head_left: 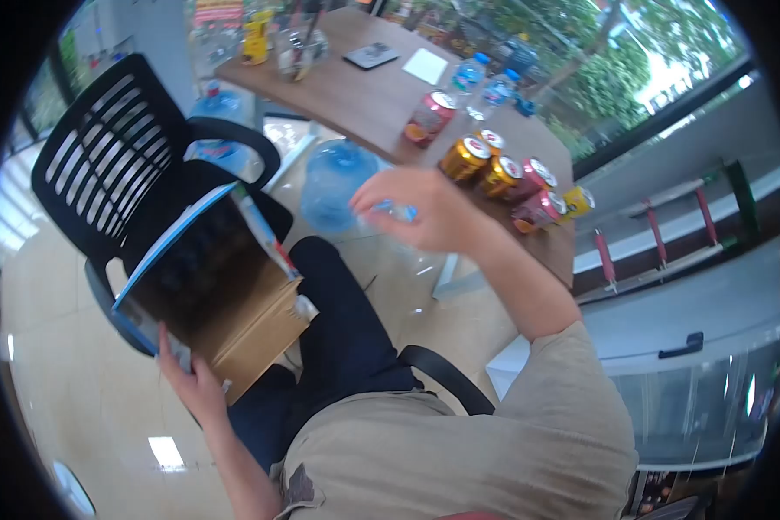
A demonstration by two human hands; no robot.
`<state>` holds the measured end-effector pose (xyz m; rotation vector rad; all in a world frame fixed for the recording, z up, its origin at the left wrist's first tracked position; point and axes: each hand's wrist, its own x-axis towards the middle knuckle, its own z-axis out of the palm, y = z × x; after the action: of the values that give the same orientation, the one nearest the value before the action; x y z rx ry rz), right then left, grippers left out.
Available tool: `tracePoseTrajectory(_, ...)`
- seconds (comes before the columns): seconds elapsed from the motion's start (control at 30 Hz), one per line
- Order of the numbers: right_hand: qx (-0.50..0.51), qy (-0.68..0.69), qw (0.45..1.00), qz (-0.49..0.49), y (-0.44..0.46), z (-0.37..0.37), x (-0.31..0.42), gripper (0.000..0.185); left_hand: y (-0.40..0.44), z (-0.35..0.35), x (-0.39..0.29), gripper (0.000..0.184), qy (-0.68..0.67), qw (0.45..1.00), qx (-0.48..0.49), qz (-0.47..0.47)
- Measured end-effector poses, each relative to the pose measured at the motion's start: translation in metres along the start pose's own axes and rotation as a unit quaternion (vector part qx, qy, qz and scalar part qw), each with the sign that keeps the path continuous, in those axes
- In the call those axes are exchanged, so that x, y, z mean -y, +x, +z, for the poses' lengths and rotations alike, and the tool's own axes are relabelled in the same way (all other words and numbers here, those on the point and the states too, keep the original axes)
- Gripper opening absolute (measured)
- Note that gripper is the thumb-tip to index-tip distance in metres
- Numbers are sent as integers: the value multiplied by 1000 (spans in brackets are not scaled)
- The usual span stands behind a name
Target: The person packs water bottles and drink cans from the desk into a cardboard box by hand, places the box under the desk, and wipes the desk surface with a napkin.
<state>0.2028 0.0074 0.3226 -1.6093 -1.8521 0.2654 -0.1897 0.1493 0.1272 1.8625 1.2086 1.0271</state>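
My left hand (195, 387) grips the near left edge of an open cardboard box (256, 334), its thumb and fingers on the side flap. Tilted on my lap and against the black chair, the box shows a dark interior whose contents I cannot make out. My right hand (420, 208) is raised between the box and the table, fingers closed round what looks like a clear plastic bottle (396, 211) with a blue part; it is blurred and mostly hidden. Beyond that hand, gold cans (465, 159) and pink cans (429, 119) stand on the table.
The wooden table (338, 87) also bears two water bottles (468, 74), a dark flat device (371, 56), a white paper (425, 66) and a yellow item (255, 39). A large blue water jug (334, 186) is on the floor. A black chair (104, 165) stands left.
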Motion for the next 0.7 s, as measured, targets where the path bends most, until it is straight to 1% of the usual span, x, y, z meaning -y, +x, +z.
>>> tracePoseTrajectory(0.03, -35, -45, 998, 0, -7, -25, -6, 11, 0, -5, -5, 69, 7, 1000, -7, -7)
tracePoseTrajectory(0.1, -118, -150, 976, 99, -17, -72, -10, 14, 5, -5, -13, 68, 15, 1000, -18, -13)
tracePoseTrajectory(0.17, -195, -175, 954, 145, -25, -118, -52, 16, 9, -6, -17, 66, 3, 999, -5, -44)
tracePoseTrajectory(0.23, -260, -149, 926, 229, -24, -155, -96, 19, 14, -3, -18, 66, -10, 999, -12, -40)
tracePoseTrajectory(0.27, -259, -149, 928, 225, -22, -169, -116, 19, 16, -2, -17, 66, -20, 999, -15, -35)
tracePoseTrajectory(0.33, -247, -315, 888, 228, -18, -189, -157, 30, 20, 0, -21, 64, -24, 999, -20, -44)
tracePoseTrajectory(0.37, -244, -310, 892, 222, -17, -195, -179, 30, 20, -1, -23, 61, -28, 998, -20, -53)
tracePoseTrajectory(0.4, -212, -387, 875, 201, -15, -200, -201, 38, 19, -3, -19, 61, -24, 998, -29, -56)
tracePoseTrajectory(0.43, -181, -462, 850, 177, -11, -206, -221, 48, 19, -4, -13, 57, 11, 999, -21, -43)
tracePoseTrajectory(0.47, -183, -457, 854, 168, -5, -211, -240, 48, 19, -4, -8, 52, 47, 998, -12, -30)
tracePoseTrajectory(0.53, -167, -417, 858, 250, 6, -215, -272, 63, 18, -3, -9, 49, 56, 998, -21, -33)
tracePoseTrajectory(0.57, -168, -412, 862, 243, 11, -215, -285, 63, 18, -2, -11, 46, 59, 997, -21, -36)
tracePoseTrajectory(0.63, -195, -426, 830, 302, 25, -214, -298, 63, 18, -1, -13, 43, 60, 997, -28, -36)
tracePoseTrajectory(0.67, -195, -422, 833, 299, 31, -216, -304, 63, 17, 0, -14, 43, 60, 997, -29, -39)
tracePoseTrajectory(0.7, -187, -386, 827, 362, 38, -218, -303, 64, 16, 1, -16, 43, 58, 997, -30, -42)
